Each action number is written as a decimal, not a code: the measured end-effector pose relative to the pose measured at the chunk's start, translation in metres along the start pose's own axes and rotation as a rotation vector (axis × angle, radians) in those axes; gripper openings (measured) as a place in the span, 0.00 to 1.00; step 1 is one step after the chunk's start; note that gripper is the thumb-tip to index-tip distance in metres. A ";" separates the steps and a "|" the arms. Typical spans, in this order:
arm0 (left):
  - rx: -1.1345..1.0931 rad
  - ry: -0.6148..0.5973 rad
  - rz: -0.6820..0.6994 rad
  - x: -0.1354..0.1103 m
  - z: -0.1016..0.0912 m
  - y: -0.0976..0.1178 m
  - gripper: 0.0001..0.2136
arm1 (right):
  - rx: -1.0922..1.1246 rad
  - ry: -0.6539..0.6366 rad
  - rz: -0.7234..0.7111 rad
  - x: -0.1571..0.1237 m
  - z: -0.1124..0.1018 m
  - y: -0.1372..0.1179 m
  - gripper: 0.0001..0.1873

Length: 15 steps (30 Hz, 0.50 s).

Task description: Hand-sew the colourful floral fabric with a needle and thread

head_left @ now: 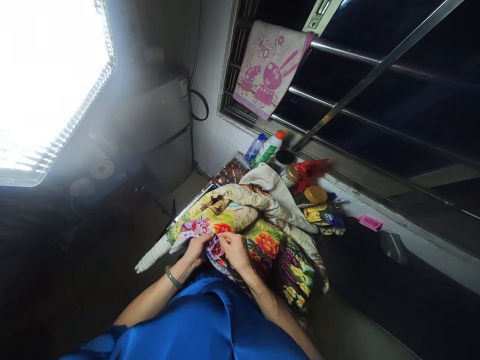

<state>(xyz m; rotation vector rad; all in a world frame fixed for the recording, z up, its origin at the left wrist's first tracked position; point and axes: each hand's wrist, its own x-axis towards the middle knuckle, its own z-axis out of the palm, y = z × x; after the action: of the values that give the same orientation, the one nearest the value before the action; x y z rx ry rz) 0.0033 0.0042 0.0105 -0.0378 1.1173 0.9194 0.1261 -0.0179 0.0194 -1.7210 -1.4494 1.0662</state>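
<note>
A large embroidered cloth (pixel 267 243) with stitched orange, pink and yellow flowers lies bunched over the table in front of me and hangs down toward my lap. My left hand (pixel 197 249) grips the cloth near its pale edge, with a dark bangle around the wrist. Close beside it, almost touching, my right hand (pixel 234 250) has thumb and finger pinched together just above the cloth. Whatever is between those fingertips is too small to make out. Part of the cloth is rolled up, with one pale rolled end (pixel 152 257) sticking out to the left.
Behind the cloth stand a blue-capped bottle (pixel 255 148), an orange-capped bottle (pixel 269 148), gold-lidded jars (pixel 315 194) and a red plastic bag (pixel 309 172). A printed towel (pixel 268 70) hangs on the window bars. A bright lamp (pixel 48 85) fills the upper left.
</note>
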 end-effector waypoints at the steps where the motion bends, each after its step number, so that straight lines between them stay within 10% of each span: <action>1: -0.001 0.001 0.004 0.000 0.000 0.000 0.12 | -0.022 -0.002 -0.005 0.001 -0.001 0.000 0.16; 7: -0.013 -0.014 -0.011 0.000 0.000 -0.001 0.12 | -0.067 0.015 -0.021 0.001 -0.002 -0.003 0.13; 15: 0.026 0.012 -0.035 -0.001 0.004 0.000 0.08 | 0.396 0.037 0.335 -0.005 0.019 0.001 0.16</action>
<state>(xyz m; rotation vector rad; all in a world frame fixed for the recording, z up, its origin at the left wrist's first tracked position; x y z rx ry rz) 0.0066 0.0055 0.0135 -0.0410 1.1360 0.8747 0.1096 -0.0232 0.0103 -1.7078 -0.8657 1.3816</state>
